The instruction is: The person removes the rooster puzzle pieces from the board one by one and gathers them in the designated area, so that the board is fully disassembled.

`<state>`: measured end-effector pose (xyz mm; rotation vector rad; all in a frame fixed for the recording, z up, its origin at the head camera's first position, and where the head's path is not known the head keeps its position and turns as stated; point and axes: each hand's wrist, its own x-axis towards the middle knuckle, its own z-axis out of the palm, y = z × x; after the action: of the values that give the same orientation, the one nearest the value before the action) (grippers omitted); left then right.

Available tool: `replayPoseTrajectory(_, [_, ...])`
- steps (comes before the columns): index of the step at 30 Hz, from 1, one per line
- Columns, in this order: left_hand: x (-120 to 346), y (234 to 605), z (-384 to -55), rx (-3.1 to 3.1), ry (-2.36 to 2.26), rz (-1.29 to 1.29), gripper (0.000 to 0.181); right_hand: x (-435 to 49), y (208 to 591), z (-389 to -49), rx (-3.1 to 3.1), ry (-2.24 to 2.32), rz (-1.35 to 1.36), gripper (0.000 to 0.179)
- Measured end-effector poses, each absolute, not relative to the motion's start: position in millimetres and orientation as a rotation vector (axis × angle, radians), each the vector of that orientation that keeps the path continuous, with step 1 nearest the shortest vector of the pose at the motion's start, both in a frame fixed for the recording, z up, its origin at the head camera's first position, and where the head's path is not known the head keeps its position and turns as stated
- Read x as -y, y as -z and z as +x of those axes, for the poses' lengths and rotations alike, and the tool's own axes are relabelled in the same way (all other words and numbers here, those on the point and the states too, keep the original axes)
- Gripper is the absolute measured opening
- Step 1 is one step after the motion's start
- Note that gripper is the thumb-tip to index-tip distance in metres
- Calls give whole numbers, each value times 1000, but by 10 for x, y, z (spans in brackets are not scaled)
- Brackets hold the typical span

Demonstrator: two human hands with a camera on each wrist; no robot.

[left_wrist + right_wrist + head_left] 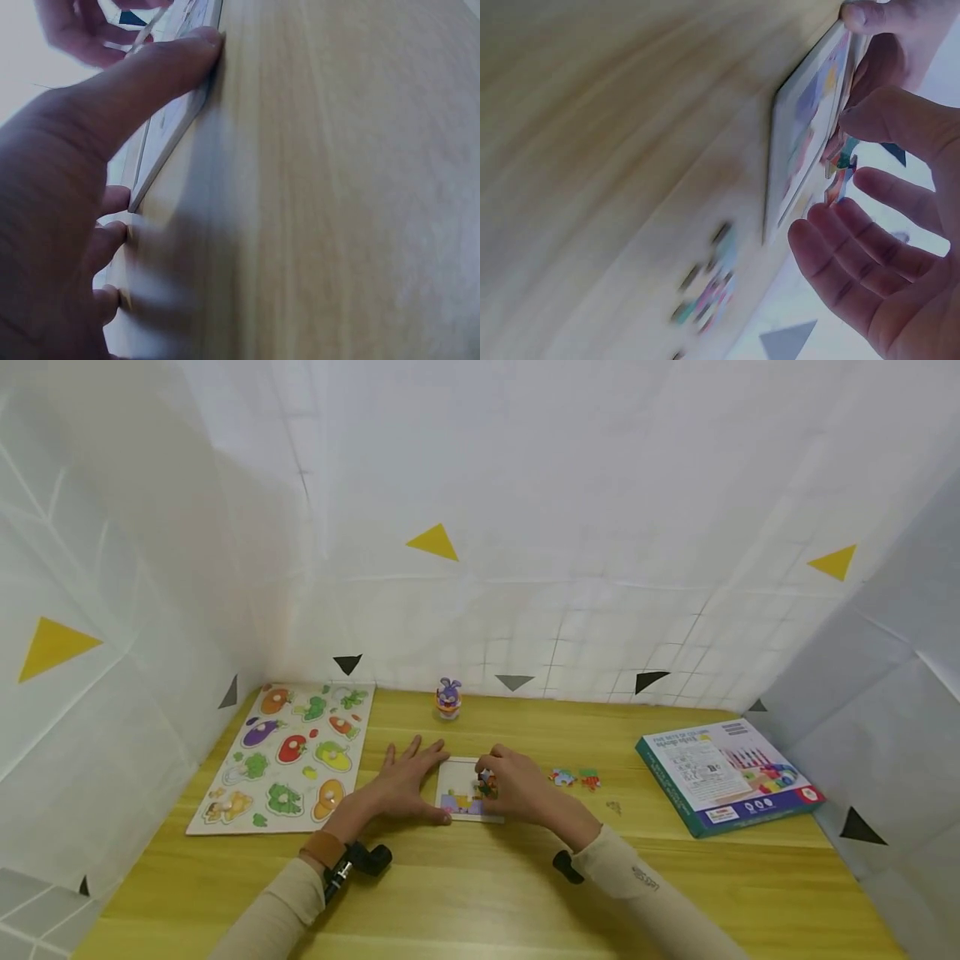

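Observation:
A small jigsaw tray [455, 772] with a pale raised border lies on the table, with colourful pieces [461, 803] along its near side. My left hand [405, 783] spreads its fingers at the tray's left; in the left wrist view the thumb [161, 64] lies against the near edge. Over the tray's right part, my right hand [517, 785] pinches a colourful jigsaw piece [841, 180] between thumb and fingers. The piece stands tilted in the right wrist view, partly covered by the fingers. Loose jigsaw pieces [561, 777] lie right of this hand.
A vegetable puzzle board [300, 785] lies at the left. Behind the tray stands a purple rabbit figure [448, 697]. A boxed bead set [727, 774] lies on the right. White sheeting [570, 510] encloses the wooden table [465, 893] at the back and sides.

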<state>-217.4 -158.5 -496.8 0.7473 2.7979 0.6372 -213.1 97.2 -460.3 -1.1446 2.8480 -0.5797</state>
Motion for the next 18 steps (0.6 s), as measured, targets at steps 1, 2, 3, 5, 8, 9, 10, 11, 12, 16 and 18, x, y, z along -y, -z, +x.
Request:
replayPoseTrajectory(1, [1586,4969,-2175,-2803,-633,751,108,-1012,4603,-2118,-2856,575,-1131,38])
replayPoseTrajectory(2, [1588,4970,-2174,-2806,-638,753,108,-1055,4608,-2105,-2864,570,-1122,37])
replayPoseTrajectory(3, [1590,4968,-2169,-2805,-638,751,108,-1097,4614,-2096,-2870,574,-1119,36])
replayPoseTrajectory(5, [1591,4969,-2168,-2799,-639,749,109,-1184,4628,-2075,-2882,592,-1114,35])
replayPoseTrajectory(8, [1595,4967,-2159,-2790,-644,743,109,-1307,4659,-2061,-2900,595,-1122,34])
replayPoseTrajectory(9, [1596,4965,-2155,-2787,-640,740,109,-1344,4661,-2059,-2908,589,-1122,34])
replayPoseTrajectory(10, [1595,4965,-2156,-2788,-641,740,109,-1380,4662,-2056,-2914,586,-1124,34])
replayPoseTrajectory(11, [1595,4965,-2155,-2788,-645,742,109,-1416,4660,-2056,-2916,578,-1118,34])
replayPoseTrajectory(12, [1595,4962,-2152,-2786,-644,740,109,-1448,4653,-2056,-2921,566,-1112,34])
replayPoseTrajectory(16, [1590,4964,-2161,-2789,-654,740,109,-1568,4613,-2047,-2929,553,-1070,35])
replayPoseTrajectory(18, [1587,4970,-2167,-2791,-645,740,109,-1626,4599,-2042,-2935,548,-1045,34])
